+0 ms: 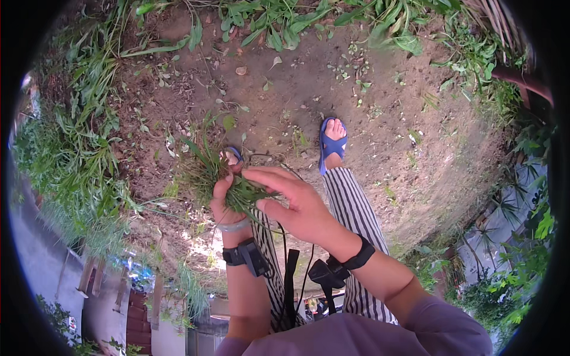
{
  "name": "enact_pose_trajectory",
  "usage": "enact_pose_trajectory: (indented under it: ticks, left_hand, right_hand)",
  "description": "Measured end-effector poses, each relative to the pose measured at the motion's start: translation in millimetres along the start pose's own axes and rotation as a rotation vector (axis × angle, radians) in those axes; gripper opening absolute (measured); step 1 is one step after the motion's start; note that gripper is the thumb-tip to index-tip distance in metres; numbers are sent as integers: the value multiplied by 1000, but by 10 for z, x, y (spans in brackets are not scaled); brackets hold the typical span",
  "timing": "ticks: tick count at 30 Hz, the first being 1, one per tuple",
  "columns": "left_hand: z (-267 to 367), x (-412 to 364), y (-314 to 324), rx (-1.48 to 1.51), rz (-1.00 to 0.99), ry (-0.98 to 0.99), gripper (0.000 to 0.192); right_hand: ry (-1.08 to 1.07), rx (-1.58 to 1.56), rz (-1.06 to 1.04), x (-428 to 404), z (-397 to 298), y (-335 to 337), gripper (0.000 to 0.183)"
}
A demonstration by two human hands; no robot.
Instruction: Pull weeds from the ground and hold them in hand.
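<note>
My left hand (221, 207) is closed around a loose bunch of cut or pulled grass and weeds (199, 178), whose thin blades fan out to the left and across the palm. Close on the right, my right hand (299, 202) reaches over to the bunch with thumb and forefinger apart. A few green leaves lie between its thumb and fingers, and whether it touches them firmly is unclear. A translucent bangle (234, 226) circles the left wrist. Each forearm carries a black strapped device, the left one (251, 258) and the right one (331, 272).
Bare brown soil (285, 89) with scattered small seedlings surrounds my blue sandals (334, 144). Leafy plants (285, 22) border the far side, and tall weeds (93, 147) stand at left. Dark cables (285, 249) hang before my striped trousers (352, 200). A rusty-brown bar (523, 82) juts in at right.
</note>
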State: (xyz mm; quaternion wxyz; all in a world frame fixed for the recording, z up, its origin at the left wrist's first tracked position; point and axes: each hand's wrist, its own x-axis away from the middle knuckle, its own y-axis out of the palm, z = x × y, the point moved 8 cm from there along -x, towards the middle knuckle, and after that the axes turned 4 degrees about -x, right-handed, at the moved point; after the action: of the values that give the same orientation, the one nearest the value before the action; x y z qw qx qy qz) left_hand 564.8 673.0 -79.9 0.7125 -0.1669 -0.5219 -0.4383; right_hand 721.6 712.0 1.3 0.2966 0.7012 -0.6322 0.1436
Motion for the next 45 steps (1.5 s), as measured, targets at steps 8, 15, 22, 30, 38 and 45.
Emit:
enact_pose_trajectory:
  ticks: [8, 15, 22, 30, 38, 45]
  left_hand:
    - [225, 583, 610, 15, -23, 175, 28]
    - [93, 853, 1702, 24, -166, 60, 25]
    - [-520, 257, 2323, -43, -222, -71, 26]
    - [-713, -298, 2104, -124, -201, -271, 24]
    - [-763, -307, 2210, -179, -210, -373, 28]
    - [-587, -434, 2216, -239, -168, -303, 34]
  right_hand:
    - [231, -354, 285, 640, 19, -1300, 23]
    - [287, -523, 413, 339, 90, -2278, 15]
    - [298, -115, 599, -836, 1222, -3458, 19]
    - [53, 792, 1044, -1842, 1111, -4008, 37]
    - [230, 925, 927, -2239, 1350, -4356, 23]
    - [78, -218, 694, -1889, 1275, -4177, 6]
